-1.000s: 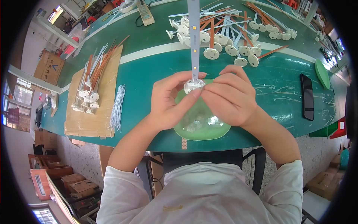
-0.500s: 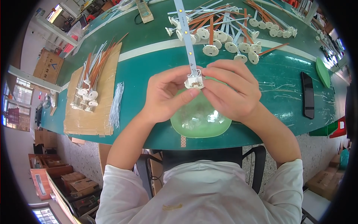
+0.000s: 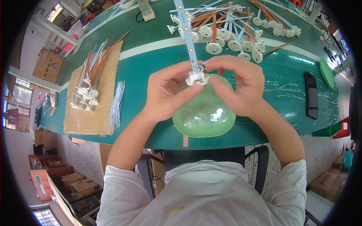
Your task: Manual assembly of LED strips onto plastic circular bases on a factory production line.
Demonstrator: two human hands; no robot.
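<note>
Both hands pinch one white lamp base [image 3: 197,78] above a clear bulb [image 3: 204,109]: left hand [image 3: 166,92] and right hand [image 3: 241,88] closed tight. A white light strip [image 3: 186,34] rises from it toward the far side.

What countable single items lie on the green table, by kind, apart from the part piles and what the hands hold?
Cardboard sheet: 1
Black phone: 1
Pale green bowl: 1
Green lid: 1
Bundle of white wires: 1
Power strip: 1
Total: 6
</note>
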